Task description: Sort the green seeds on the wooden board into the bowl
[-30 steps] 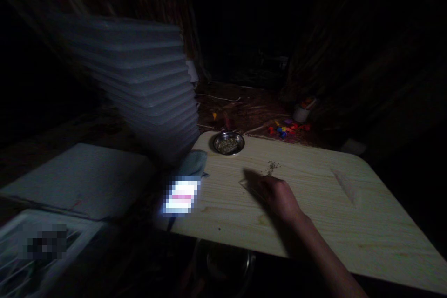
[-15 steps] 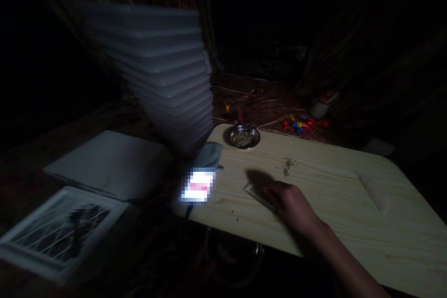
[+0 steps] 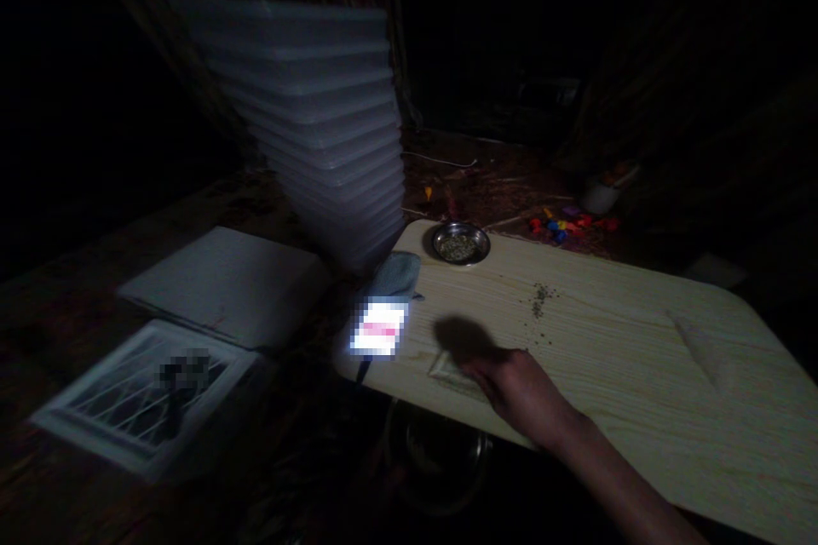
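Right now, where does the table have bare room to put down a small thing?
The table looks bare between the scattered grains and the faint pale mark, and nearly bare between grains and metal bowl. Its left end is crowded: bowl, cloth, glowing screen, right hand nearby.

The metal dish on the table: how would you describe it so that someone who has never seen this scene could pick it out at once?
Find the pale wooden table, then its far left corner, near the tall pale stack. The small round metal dish sits there, with pale bits inside. Unlike the dim bowl just off the table's near edge, it stands on the tabletop.
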`<state>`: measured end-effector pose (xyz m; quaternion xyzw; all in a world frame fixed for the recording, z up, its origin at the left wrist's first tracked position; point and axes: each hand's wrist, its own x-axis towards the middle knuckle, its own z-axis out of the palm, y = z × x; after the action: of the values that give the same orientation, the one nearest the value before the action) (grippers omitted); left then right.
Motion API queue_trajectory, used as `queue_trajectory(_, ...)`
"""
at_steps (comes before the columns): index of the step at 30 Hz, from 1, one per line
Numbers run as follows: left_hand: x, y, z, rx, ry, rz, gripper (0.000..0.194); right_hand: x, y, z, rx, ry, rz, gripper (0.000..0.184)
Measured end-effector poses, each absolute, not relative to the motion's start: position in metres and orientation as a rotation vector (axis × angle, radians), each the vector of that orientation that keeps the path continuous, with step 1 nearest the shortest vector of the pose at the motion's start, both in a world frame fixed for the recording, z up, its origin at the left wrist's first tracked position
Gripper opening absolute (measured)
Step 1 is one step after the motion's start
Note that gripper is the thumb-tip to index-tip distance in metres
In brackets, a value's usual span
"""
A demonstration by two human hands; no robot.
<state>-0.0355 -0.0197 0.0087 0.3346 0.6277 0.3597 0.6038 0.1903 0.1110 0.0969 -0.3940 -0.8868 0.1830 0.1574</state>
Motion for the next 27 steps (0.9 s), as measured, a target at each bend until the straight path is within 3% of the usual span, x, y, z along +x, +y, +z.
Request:
queue_trajectory(9,-0.019,-0.013,0.004,0.828,1.368,0.818,0.033,0.295,0.103,0.094,-1.598,-1.989,0.621,0.027)
queue_trajectory(15,-0.004,-0.008,0.000,0.891,1.363,0.788,0.031,0.287,0.087,0.078,-1.603,-1.906,0.786,0.029)
queue_trajectory(27,-0.001,-0.017,-0.007,0.922,1.422,0.653,0.034,0.295,0.069,0.073,-1.578,-1.926,0.799,0.031)
